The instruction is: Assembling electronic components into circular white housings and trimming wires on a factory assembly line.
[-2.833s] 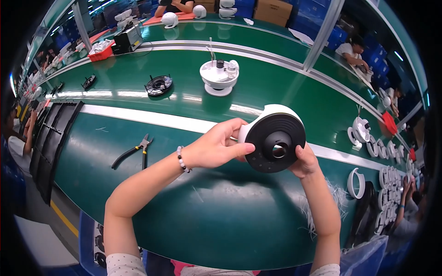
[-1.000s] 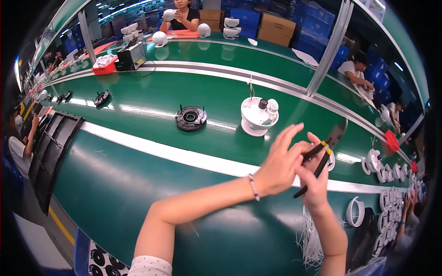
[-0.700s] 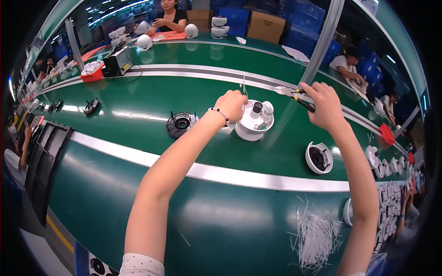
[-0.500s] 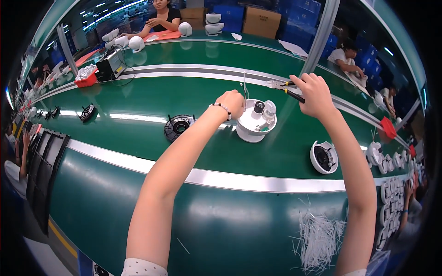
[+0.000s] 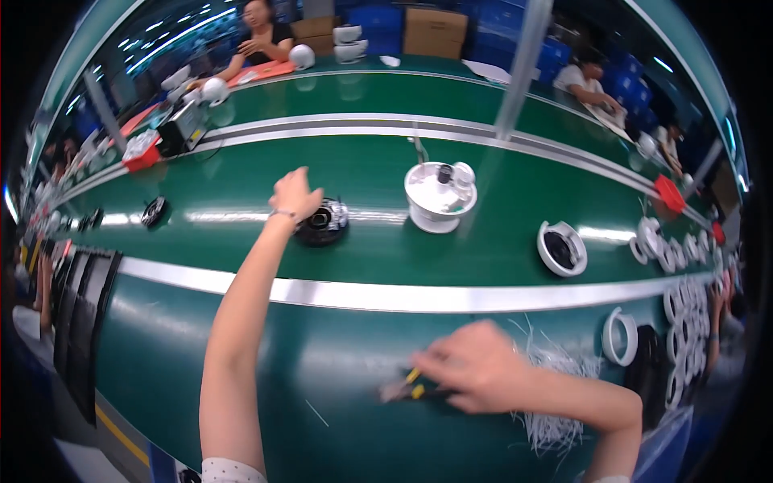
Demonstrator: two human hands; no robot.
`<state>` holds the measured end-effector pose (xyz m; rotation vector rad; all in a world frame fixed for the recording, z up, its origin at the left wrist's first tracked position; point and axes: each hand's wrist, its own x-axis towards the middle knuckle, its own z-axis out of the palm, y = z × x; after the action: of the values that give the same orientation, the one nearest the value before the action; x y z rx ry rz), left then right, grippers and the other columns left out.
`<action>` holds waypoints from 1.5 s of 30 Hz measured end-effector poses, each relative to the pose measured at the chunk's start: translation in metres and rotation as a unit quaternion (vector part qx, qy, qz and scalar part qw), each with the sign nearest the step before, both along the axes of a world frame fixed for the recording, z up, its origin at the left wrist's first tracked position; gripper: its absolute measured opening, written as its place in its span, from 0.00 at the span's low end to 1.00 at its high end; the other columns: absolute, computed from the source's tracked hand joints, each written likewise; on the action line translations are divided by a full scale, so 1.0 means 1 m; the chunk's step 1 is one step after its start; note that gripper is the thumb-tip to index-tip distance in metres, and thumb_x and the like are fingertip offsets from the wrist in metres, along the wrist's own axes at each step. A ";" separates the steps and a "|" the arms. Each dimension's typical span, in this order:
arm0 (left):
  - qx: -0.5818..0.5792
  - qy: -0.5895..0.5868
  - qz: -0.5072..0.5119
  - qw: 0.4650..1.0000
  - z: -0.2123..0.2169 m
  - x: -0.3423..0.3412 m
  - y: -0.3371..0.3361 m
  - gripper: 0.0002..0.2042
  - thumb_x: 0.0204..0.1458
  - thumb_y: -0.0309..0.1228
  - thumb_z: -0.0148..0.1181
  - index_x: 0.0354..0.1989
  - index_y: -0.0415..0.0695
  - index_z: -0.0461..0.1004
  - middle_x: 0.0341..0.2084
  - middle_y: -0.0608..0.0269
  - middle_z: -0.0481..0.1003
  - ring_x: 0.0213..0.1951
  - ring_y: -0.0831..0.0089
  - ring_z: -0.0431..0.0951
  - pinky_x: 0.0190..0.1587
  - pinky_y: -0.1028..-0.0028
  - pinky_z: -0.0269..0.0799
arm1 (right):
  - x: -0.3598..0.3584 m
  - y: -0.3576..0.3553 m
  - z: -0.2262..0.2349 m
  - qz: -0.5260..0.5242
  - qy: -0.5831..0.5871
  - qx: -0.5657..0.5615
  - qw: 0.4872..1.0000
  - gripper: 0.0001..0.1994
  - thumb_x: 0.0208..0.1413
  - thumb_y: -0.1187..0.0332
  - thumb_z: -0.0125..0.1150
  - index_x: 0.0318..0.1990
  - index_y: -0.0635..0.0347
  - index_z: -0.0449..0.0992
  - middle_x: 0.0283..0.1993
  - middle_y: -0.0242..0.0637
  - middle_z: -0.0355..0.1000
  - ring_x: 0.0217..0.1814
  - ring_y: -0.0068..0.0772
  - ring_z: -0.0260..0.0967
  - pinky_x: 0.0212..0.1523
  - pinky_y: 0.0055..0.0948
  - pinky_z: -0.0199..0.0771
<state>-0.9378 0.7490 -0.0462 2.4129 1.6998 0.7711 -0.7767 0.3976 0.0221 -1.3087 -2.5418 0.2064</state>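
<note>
My left hand [image 5: 295, 196], fingers apart, is at the upper left of a black round ring-shaped part [image 5: 328, 228] on the green belt. It overlaps the part's edge in view; whether it touches cannot be told. Over the near green tabletop, my right hand [image 5: 475, 366] is closed around diagonal cutters [image 5: 396, 390] with black and yellow handles, blurred by motion, jaws pointing left. A white round housing [image 5: 435, 223] stands on the belt between and beyond my hands. On top it carries a black cylinder [image 5: 444, 174], a clear round piece and a thin upright wire.
Cut white plastic strips [image 5: 555, 410] are heaped beside my right forearm. A white shell with a black inside [image 5: 562, 248] lies on the belt at right. Another black part [image 5: 155, 211] sits far left. A metal post [image 5: 523, 72] rises behind; people sit across the line.
My left hand has left the white housing and moved left to the black part. My right hand has brought the cutters down and nearer, over the near tabletop.
</note>
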 end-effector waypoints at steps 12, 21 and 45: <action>-0.282 -0.375 -0.166 0.867 -0.053 -0.047 0.013 0.15 0.42 0.21 0.53 0.42 0.34 0.68 0.33 0.61 0.72 0.34 0.73 0.72 0.37 0.76 0.68 | -0.054 -0.051 -0.069 0.004 0.125 0.059 0.990 0.31 0.34 0.53 0.64 0.47 0.61 0.66 0.50 0.45 0.59 0.55 0.46 0.52 0.54 0.48 0.51; -0.412 -0.606 -0.203 0.649 -0.020 -0.070 -0.105 0.12 0.50 0.29 0.50 0.43 0.41 0.65 0.38 0.62 0.71 0.40 0.72 0.73 0.41 0.74 0.71 | 0.165 -0.142 -0.037 -0.674 -0.127 0.162 0.709 0.16 0.34 0.62 0.66 0.32 0.62 0.75 0.36 0.43 0.71 0.41 0.44 0.66 0.40 0.37 0.66; -0.340 -0.610 -0.260 0.667 -0.038 -0.098 -0.149 0.13 0.49 0.20 0.50 0.45 0.36 0.61 0.38 0.60 0.70 0.42 0.77 0.70 0.47 0.77 0.65 | -0.051 0.042 -0.045 -0.174 0.036 0.042 0.983 0.21 0.30 0.62 0.69 0.35 0.62 0.72 0.46 0.42 0.65 0.50 0.48 0.59 0.49 0.45 0.58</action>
<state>-1.0356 0.6001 -0.0844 1.1182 0.4982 0.9993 -0.8279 0.4394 -0.0233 -1.6484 -2.1926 0.0728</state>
